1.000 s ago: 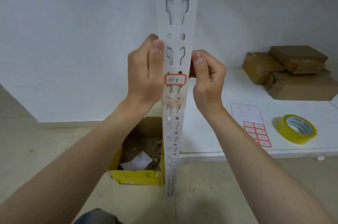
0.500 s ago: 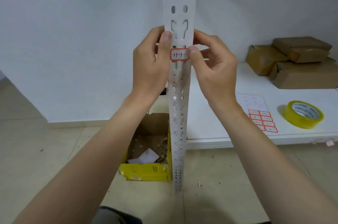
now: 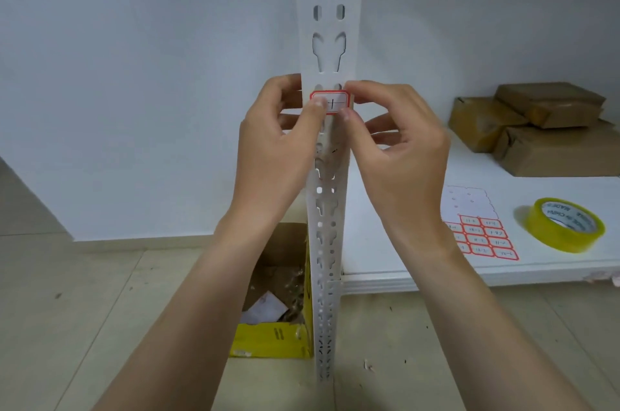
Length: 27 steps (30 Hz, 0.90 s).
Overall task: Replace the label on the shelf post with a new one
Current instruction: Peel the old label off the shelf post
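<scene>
A: Entry one, hands?

B: Left hand (image 3: 275, 149) is gripping the shelf post (image 3: 330, 24). Its fingers are curling round the post's left edge and its thumb is pressing on the left end of the label (image 3: 335, 103). Right hand (image 3: 399, 149) is pinching the label's right end between forefinger above and thumb below, with the other fingers spreading loosely.

A: Label position?

B: Red-bordered, lying across the post's front face just under a pair of small holes, its right end reaching the post's right edge.

A: Room around?

B: Left of the post, bare wall and floor are lying open, with a yellow box (image 3: 271, 340) sitting against the post low down. On the right, the shelf board (image 3: 402, 273) is meeting the post. It is carrying a label sheet (image 3: 479, 232) near its front edge, a tape roll (image 3: 565, 224) just beside that, and brown parcels (image 3: 543, 128) stacking at the back.
</scene>
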{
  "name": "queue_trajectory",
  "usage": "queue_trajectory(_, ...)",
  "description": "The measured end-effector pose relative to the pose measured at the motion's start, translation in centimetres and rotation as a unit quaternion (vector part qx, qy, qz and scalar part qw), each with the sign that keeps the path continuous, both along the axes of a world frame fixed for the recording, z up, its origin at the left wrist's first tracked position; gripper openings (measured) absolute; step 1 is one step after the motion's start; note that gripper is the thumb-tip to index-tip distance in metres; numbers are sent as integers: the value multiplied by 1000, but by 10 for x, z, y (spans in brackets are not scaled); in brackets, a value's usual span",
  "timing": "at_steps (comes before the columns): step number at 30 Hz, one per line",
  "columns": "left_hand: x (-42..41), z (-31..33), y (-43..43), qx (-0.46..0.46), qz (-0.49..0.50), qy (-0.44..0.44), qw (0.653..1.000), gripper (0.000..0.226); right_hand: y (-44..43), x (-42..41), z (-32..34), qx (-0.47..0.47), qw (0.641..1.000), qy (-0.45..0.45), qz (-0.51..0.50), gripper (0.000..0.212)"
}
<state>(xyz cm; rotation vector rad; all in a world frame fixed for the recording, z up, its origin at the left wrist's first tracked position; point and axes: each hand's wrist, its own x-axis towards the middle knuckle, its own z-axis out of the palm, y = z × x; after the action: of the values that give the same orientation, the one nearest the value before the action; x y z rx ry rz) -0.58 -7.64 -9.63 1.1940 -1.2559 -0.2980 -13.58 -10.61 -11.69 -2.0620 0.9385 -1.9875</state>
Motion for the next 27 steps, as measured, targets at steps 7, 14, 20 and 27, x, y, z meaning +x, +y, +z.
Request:
queue_trajectory(7, 1, 0, -4, 1, -17, 23, 1000, 19, -3, -1, -7, -21, 1000, -1, -7, 18)
queue_trajectory(14, 6, -8, -2, 0, -34, 41, 999, 23, -5, 0, -11, -15, 1000, -4, -4, 22)
queue_trajectory(20, 4, -6, -1, 4, -44, 42, 998, 28, -6, 3, -12, -45, 999, -1, -27, 24)
queue_trajectory(27, 7, -4, 0, 12, -42, 18, 999, 34, -2, 3, -4, -33, 999, 9, -36, 18)
